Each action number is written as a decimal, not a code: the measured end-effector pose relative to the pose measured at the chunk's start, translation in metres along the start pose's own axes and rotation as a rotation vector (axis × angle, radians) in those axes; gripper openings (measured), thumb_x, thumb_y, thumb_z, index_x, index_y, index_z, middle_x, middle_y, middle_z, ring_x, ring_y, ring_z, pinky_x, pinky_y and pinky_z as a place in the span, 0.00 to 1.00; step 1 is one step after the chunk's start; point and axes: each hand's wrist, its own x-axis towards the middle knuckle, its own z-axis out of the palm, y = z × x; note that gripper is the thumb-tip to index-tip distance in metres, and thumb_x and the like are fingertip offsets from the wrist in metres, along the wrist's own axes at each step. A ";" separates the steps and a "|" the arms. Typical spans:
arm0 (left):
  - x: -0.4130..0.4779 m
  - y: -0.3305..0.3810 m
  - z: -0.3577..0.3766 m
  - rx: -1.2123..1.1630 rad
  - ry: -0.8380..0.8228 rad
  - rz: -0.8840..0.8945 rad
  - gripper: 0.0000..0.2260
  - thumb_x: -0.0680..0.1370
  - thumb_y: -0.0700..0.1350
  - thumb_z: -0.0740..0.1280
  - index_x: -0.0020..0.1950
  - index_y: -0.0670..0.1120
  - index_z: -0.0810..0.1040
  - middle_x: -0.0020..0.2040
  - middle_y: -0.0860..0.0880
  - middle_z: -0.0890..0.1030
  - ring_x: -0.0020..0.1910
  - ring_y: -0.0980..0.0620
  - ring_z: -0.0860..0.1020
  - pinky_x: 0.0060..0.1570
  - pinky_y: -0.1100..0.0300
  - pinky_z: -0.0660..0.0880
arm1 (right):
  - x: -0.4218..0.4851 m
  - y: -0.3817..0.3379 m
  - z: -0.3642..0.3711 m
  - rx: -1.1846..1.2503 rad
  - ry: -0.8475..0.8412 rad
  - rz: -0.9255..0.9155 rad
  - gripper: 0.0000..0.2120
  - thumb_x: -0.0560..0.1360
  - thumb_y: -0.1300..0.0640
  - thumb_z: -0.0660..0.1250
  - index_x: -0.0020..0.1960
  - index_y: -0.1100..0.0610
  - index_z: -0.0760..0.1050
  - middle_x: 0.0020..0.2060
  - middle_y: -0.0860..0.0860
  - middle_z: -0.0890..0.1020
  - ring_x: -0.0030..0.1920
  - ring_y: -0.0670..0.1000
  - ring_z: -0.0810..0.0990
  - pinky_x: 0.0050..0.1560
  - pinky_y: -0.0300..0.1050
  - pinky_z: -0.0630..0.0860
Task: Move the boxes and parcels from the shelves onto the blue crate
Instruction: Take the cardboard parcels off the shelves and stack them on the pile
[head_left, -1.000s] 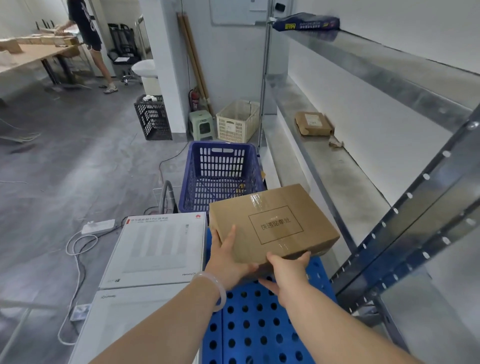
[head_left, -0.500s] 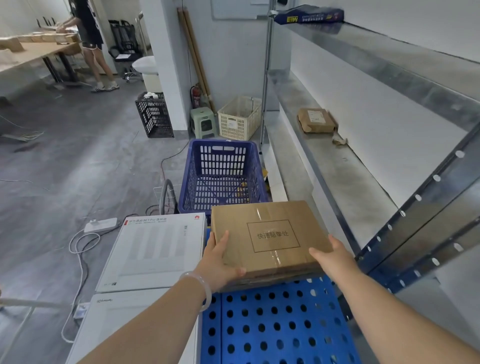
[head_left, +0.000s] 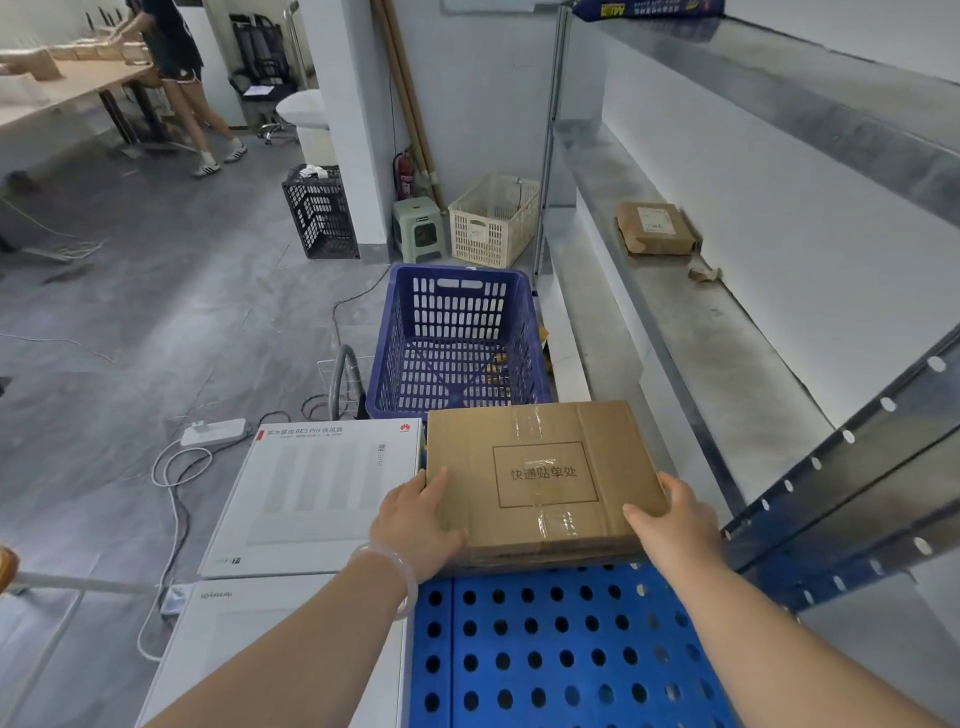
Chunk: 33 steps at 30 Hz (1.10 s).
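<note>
A brown cardboard box (head_left: 543, 475) with a printed rectangle lies flat at the far end of the blue perforated crate top (head_left: 561, 649). My left hand (head_left: 415, 525) grips its near-left corner, thumb on the lid. My right hand (head_left: 672, 519) holds its right side, thumb over the edge. Two white flat boxes (head_left: 317, 493) (head_left: 270, 654) lie side by side left of the brown box. On the metal shelf (head_left: 727, 358) to the right sits a brown parcel (head_left: 655, 227). A dark blue parcel (head_left: 649, 8) lies on the top shelf.
A deep blue basket (head_left: 457, 338) stands just beyond the crate. Further back are a cream basket (head_left: 493, 221), a green stool (head_left: 421, 228) and a black crate (head_left: 319, 210). Cables and a power strip (head_left: 213, 431) lie on the floor at left. A person stands at a far table.
The brown box came down from a tilted carry to lie flat on the crate top. My right hand slid from its near edge to its right side.
</note>
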 end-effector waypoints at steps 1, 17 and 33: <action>0.001 -0.001 0.000 0.023 0.004 0.000 0.37 0.77 0.57 0.64 0.80 0.55 0.48 0.80 0.51 0.53 0.77 0.47 0.51 0.76 0.49 0.55 | 0.000 0.000 0.001 -0.012 -0.020 -0.009 0.36 0.76 0.48 0.69 0.78 0.48 0.56 0.68 0.56 0.70 0.64 0.58 0.73 0.62 0.58 0.75; 0.005 -0.007 0.003 -0.016 -0.036 -0.074 0.35 0.77 0.53 0.59 0.79 0.59 0.43 0.75 0.50 0.63 0.75 0.45 0.58 0.73 0.44 0.59 | 0.006 0.011 0.013 -0.036 -0.129 -0.100 0.35 0.79 0.46 0.63 0.79 0.41 0.47 0.77 0.50 0.59 0.75 0.55 0.61 0.70 0.58 0.66; 0.003 -0.005 0.002 -0.033 -0.057 -0.088 0.35 0.78 0.51 0.59 0.79 0.59 0.42 0.75 0.48 0.62 0.74 0.44 0.59 0.73 0.44 0.59 | 0.011 0.010 0.014 -0.041 -0.137 -0.095 0.36 0.80 0.47 0.63 0.79 0.42 0.46 0.77 0.52 0.60 0.74 0.56 0.63 0.70 0.57 0.67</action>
